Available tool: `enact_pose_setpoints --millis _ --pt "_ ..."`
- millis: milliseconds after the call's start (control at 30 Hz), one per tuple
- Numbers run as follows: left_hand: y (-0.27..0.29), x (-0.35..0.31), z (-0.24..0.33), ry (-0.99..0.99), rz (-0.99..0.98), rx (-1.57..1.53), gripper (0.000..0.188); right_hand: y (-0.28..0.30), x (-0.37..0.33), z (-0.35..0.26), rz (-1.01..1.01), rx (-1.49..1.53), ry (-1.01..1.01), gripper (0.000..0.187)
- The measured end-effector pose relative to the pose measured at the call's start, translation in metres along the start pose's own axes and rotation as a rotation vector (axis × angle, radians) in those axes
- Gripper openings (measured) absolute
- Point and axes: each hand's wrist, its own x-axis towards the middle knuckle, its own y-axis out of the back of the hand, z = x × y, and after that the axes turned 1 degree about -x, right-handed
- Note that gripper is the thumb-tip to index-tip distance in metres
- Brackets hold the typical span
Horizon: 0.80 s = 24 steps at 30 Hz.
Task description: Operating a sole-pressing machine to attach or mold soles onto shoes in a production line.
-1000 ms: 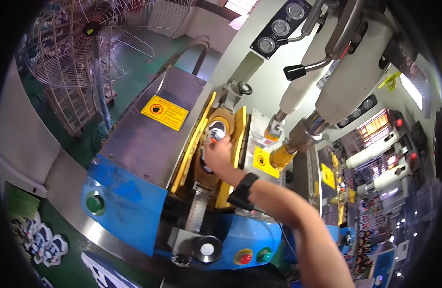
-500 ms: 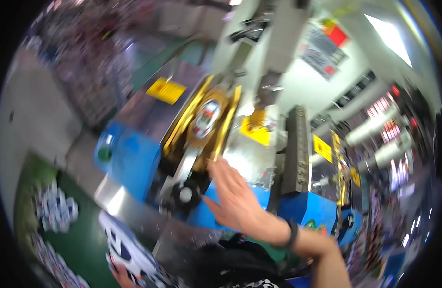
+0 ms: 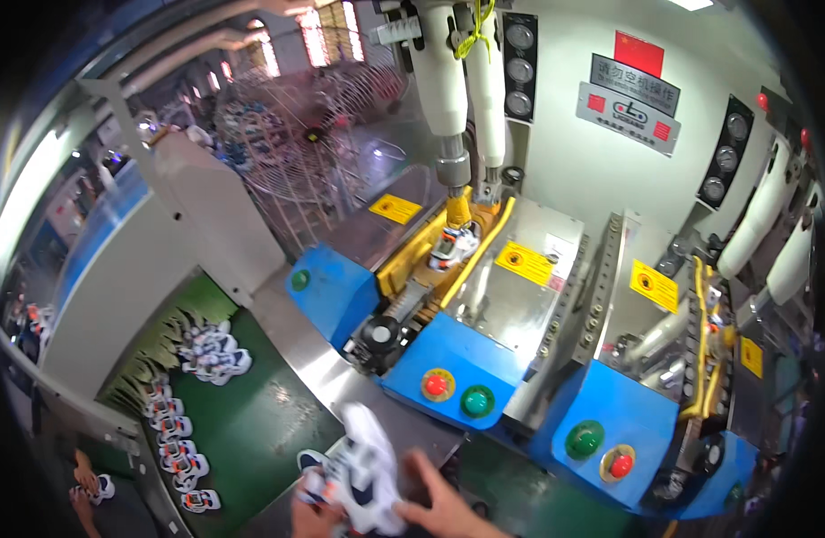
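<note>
Clasping a white, navy-patched shoe (image 3: 366, 471) near the right edge of the flat green table (image 3: 278, 430), the left hand (image 3: 317, 515) is closed on it; the right hand (image 3: 444, 504) spreads its fingers alongside, contact unclear. Earlier, that hand was by the blue-and-yellow press (image 3: 332, 278); now a yellow foot (image 3: 458, 212) meets the orange-trimmed shoe (image 3: 452, 249) there, apparently needing no hand.
</note>
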Motion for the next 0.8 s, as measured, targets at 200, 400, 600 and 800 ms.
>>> enact_pose_setpoints --millis 200,400,600,800 --pt "0.054 -0.048 -0.077 -0.519 -0.216 0.547 0.065 -0.044 -0.051 0.007 -0.349 0.656 -0.325 0.044" --pt "0.068 -0.073 0.011 -0.135 -0.077 0.116 0.036 -0.132 -0.039 0.043 -0.319 0.74 -0.717 0.047" --pt "0.224 -0.084 -0.055 0.09 0.325 -0.07 0.03 -0.219 0.039 0.173 0.171 -0.946 -0.301 0.093" --pt "0.345 -0.079 -0.059 0.15 0.387 -0.066 0.023 -0.253 0.106 0.202 0.155 -0.73 -0.329 0.082"
